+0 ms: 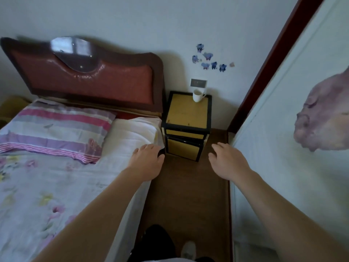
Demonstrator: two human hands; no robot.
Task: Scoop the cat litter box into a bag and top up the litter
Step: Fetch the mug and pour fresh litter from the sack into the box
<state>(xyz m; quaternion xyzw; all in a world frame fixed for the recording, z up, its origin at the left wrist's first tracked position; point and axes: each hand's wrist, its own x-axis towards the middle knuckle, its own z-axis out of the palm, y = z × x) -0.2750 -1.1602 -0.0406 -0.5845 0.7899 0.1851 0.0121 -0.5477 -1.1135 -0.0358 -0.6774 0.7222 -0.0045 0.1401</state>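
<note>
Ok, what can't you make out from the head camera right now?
- Litter box, scoop, bag: none appears in the head view.
- Mug contents: too small to tell.
- Nightstand interior: hidden behind its front panels.
- Purple patch on the right panel: blurred, cut by the frame edge.
- Wall plate behind the mug: too small to read.

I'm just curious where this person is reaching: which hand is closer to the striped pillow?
Left. The left hand hovers at the edge of the bed, just right of the striped pillow. The right hand is farther right, over the brown floor.
</note>
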